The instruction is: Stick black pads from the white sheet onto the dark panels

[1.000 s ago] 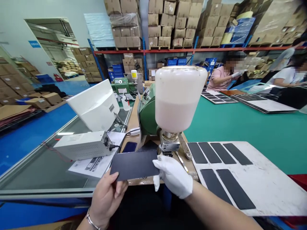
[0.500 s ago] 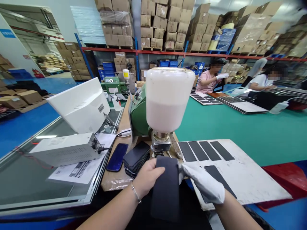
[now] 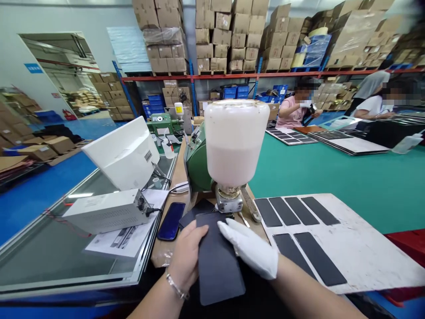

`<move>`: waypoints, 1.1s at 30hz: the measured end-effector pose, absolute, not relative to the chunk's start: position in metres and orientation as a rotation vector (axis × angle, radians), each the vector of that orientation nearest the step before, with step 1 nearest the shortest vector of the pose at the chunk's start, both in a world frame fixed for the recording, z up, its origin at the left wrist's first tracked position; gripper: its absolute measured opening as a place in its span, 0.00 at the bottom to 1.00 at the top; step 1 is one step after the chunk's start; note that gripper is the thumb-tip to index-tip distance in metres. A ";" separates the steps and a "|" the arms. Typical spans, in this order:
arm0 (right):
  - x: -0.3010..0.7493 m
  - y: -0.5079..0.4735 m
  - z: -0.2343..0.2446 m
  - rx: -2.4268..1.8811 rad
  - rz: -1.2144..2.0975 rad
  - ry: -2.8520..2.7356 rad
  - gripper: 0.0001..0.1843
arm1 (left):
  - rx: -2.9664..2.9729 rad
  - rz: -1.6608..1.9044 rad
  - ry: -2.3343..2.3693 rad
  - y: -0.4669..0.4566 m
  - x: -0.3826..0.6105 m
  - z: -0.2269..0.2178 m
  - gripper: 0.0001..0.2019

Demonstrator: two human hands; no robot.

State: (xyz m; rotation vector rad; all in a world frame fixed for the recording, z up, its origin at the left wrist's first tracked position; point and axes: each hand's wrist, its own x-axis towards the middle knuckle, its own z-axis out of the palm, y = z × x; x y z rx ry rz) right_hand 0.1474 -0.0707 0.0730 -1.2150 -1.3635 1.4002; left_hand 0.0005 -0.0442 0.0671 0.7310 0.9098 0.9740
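Note:
A dark, flat rectangular panel point(image 3: 217, 266), like a phone screen, is tilted in front of me. My left hand point(image 3: 186, 254), bare with a bracelet at the wrist, grips its left edge, thumb on top. Across the upper right edge lies my right hand point(image 3: 250, 248) in a white glove, fingers straight and flat; its thumb is hidden. Behind the panel, a stack of dark panels point(image 3: 199, 208) is mostly covered. A blue-black phone-shaped panel point(image 3: 171, 220) lies left of that stack. On the right, a white board point(image 3: 358, 248) bears several dark panels point(image 3: 320, 259) in two rows.
A green machine point(image 3: 198, 161) with a big white bottle point(image 3: 237, 146) upside down on it stands straight ahead. To the left are a white monitor point(image 3: 124, 153) and a grey metal power unit point(image 3: 106, 215). Co-workers sit beyond the green table point(image 3: 332, 173), near boxed shelves.
The held panel has swung its lower end rightward and shows more of its face. My right glove now lies over its edge, uncovering another panel on the white board. The view has shifted slightly.

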 end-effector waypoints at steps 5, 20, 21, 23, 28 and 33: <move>0.116 -0.053 0.076 -1.016 1.636 -1.431 0.16 | 0.752 1.089 0.971 -0.055 -0.050 0.058 0.15; 0.220 -0.094 0.044 -1.322 1.452 -0.949 0.13 | 1.315 0.254 0.739 -0.045 0.003 0.021 0.08; 0.230 -0.098 0.042 -1.270 1.478 -0.910 0.14 | 1.249 0.319 0.742 -0.041 0.012 0.023 0.07; 0.249 -0.104 0.040 -1.217 1.487 -0.873 0.14 | 1.080 0.470 0.705 -0.033 0.030 0.027 0.06; 0.274 -0.102 0.043 -1.395 1.335 -0.818 0.08 | 0.847 0.689 0.698 -0.025 0.064 0.035 0.12; 0.248 -0.085 0.054 -1.289 1.418 -0.914 0.05 | 0.815 0.800 0.726 -0.029 0.039 0.040 0.08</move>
